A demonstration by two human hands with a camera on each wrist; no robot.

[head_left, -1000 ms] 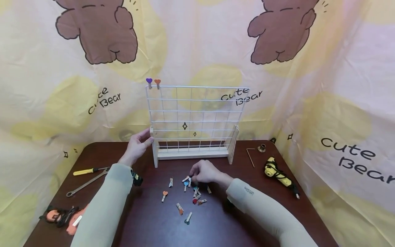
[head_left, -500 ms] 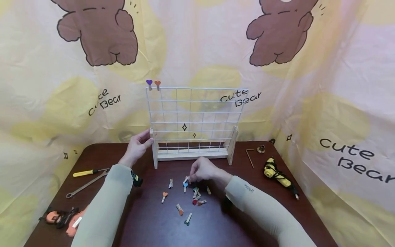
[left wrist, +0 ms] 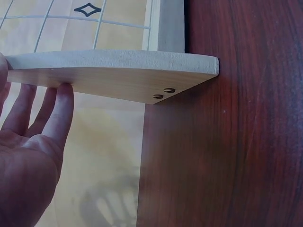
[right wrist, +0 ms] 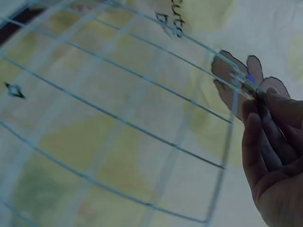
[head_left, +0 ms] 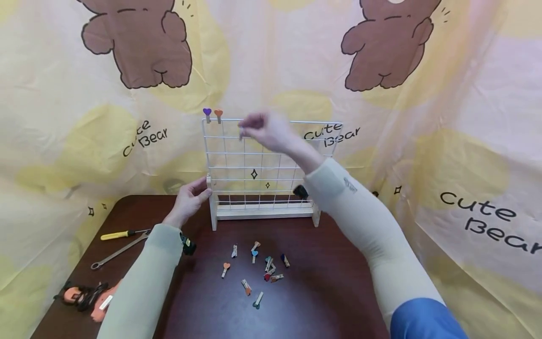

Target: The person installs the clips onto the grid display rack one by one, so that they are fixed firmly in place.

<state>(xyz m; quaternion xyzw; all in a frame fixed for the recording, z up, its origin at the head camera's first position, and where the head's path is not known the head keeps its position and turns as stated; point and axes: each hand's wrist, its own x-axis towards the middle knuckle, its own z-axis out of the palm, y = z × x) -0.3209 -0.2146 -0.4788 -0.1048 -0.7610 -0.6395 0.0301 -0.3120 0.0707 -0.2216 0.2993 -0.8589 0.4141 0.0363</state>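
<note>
A white wire grid [head_left: 254, 153] stands upright in a wooden base, with a purple heart clothespin [head_left: 207, 113] and an orange heart clothespin [head_left: 218, 113] clipped at the left of its top wire. My left hand [head_left: 188, 202] holds the wooden side panel [left wrist: 113, 61], thumb at its edge and fingertips against the outer face. Raised in front of the grid's upper part, my right hand [head_left: 271, 132] pinches a small clothespin [head_left: 241, 133], blurred and mostly covered by the fingers. Several mini clothespins [head_left: 255, 254] with coloured hearts lie scattered on the table below.
On the left of the dark table [head_left: 203, 306] are a yellow-handled screwdriver [head_left: 114, 235], a wrench [head_left: 118, 252] and an orange corded tool [head_left: 99, 301]. A printed bear curtain [head_left: 271, 56] hangs behind. The right arm hides the table's right side.
My right hand has lifted from the clothespin pile up to the grid's top, carrying one clothespin. A dark blue clothespin beneath it now shows. The left hand stays on the side panel.
</note>
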